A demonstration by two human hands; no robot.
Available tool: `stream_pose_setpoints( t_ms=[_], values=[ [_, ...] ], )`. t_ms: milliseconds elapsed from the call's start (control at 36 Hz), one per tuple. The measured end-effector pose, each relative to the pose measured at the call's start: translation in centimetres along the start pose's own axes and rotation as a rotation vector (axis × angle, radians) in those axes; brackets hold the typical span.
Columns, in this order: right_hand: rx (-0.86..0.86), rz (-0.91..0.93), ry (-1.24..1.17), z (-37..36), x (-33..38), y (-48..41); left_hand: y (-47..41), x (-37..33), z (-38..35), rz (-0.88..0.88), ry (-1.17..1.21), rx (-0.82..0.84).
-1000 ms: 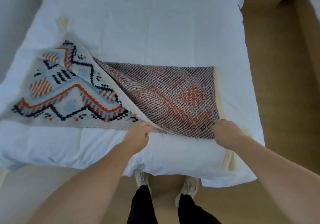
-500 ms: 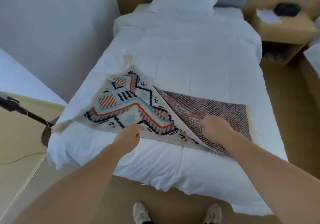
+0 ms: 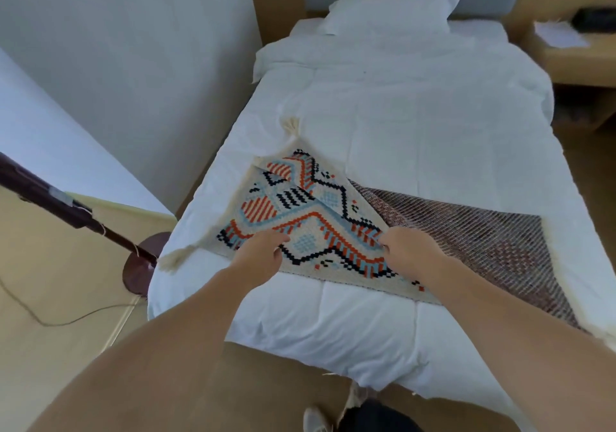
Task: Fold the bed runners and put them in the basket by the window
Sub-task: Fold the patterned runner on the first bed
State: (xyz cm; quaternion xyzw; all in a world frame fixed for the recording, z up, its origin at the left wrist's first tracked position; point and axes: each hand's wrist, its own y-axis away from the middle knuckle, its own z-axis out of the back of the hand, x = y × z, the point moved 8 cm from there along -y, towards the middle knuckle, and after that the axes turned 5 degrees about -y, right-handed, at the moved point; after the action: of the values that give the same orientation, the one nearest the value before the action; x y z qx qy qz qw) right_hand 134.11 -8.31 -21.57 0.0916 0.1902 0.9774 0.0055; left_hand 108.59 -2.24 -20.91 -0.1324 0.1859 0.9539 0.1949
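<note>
Your left hand [image 3: 263, 248] rests on the patterned face of the bed runner [image 3: 310, 231], its fingers curled loosely and pressing the cloth flat at about 7 o'clock of the bed's [image 3: 416, 124] surface. Your right hand [image 3: 410, 248] pinches the folded edge where the pattern meets the reddish-brown underside, fingertips closed on the fabric. The runner lies across the foot of the bed, its right half turned back-side up toward 4 o'clock, with a cream tassel [image 3: 173, 260] hanging off the left edge. A pillow [image 3: 390, 11] sits at 12 o'clock, a nightstand [image 3: 573, 54] at 2 o'clock, and a dark lamp stand [image 3: 76, 211] at 9 o'clock.
</note>
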Motion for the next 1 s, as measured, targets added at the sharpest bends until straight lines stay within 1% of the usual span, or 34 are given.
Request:
stream_pose_setpoints(
  t_ms=[278, 389, 556, 694, 833, 1000],
  values=[
    [0.017, -0.068, -0.028, 1.5, -1.6, -6.3, -4.9, -0.3, 2.2, -0.036, -0.059, -0.023],
    [0.018, -0.074, -0.064, 2.0, -0.8, -9.0, -7.3, 1.5, 2.8, -0.033, -0.053, -0.023],
    [0.024, -0.078, -0.195, 1.5, 0.5, -14.8, -12.7, 5.0, 1.6, -0.071, -0.066, 0.04],
    [0.05, -0.196, -0.274, 0.3, 0.6, -21.2, -20.3, 7.8, 0.2, -0.146, -0.136, 0.081],
    [0.089, -0.287, -0.313, -3.1, 0.1, -29.2, -27.8, 11.0, -2.9, -0.233, -0.205, 0.149],
    [0.088, -0.432, -0.193, -6.8, -1.1, -35.9, -33.3, 14.3, -5.3, -0.304, -0.238, 0.155]
  ],
)
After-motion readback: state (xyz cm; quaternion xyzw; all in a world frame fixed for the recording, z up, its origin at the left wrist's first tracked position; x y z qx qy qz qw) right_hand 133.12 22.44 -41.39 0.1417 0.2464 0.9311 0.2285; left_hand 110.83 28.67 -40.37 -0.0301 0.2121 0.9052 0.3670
